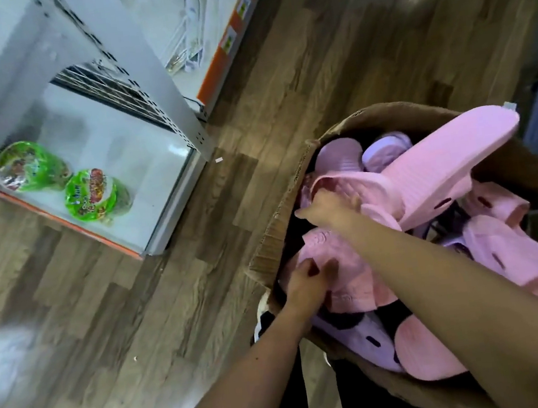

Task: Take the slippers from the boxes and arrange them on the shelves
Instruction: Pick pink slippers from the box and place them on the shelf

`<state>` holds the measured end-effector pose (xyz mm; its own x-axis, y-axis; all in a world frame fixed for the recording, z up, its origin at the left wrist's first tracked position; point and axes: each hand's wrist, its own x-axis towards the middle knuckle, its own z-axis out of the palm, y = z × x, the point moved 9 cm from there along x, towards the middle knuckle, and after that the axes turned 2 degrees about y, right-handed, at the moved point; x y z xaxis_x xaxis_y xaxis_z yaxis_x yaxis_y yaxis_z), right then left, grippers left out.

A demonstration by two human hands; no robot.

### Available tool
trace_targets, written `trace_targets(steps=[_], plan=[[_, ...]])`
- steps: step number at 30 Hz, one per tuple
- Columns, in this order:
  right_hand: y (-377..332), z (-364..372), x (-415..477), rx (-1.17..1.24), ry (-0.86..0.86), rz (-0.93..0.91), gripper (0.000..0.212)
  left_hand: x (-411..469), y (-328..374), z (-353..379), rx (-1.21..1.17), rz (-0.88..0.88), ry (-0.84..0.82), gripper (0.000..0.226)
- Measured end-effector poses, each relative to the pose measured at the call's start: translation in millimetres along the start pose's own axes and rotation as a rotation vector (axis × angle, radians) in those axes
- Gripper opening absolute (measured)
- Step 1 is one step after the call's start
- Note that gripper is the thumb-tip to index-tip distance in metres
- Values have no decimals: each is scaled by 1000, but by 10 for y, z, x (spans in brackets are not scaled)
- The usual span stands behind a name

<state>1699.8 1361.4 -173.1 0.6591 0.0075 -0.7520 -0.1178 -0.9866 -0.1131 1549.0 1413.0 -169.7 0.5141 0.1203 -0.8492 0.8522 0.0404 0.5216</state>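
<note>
A brown cardboard box (pixel 274 233) on the wooden floor at the right holds several pink slippers and a few pale purple ones (pixel 386 152). My right hand (pixel 329 208) reaches into the box's far left corner and grips the strap of a pink slipper (pixel 426 171) whose long ribbed sole sticks up toward the right. My left hand (pixel 307 280) is at the box's near left edge, its fingers closed on another pink slipper (pixel 347 272) lying lower in the pile.
A white metal shelf unit (pixel 169 178) stands at the left, its bottom shelf holding two green packaged items (pixel 93 194). A second shelf with an orange edge strip (pixel 223 60) holds white hangers at the top. Wooden floor lies between shelves and box.
</note>
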Motion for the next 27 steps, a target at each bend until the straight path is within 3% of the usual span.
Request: trace_targets(steps=[4, 7, 13, 18, 21, 26, 27], plan=[[64, 129, 49, 90, -40, 128, 64, 28, -16, -77, -80, 19, -19, 52], [119, 202, 52, 162, -74, 161, 71, -41, 2, -47, -74, 43, -84, 50], [140, 209, -94, 64, -49, 99, 51, -16, -123, 9, -71, 12, -172, 40], [115, 23, -278, -166, 193, 21, 28, 4, -167, 49, -108, 17, -170, 19], [157, -58, -321, -60, 203, 23, 25, -55, -152, 28, -106, 36, -136, 25], [319, -336, -569, 162, 241, -1, 27, -246, -18, -51, -45, 110, -60, 6], [374, -407, -641, 185, 255, -19, 25, -289, 36, -54, -17, 126, -37, 11]])
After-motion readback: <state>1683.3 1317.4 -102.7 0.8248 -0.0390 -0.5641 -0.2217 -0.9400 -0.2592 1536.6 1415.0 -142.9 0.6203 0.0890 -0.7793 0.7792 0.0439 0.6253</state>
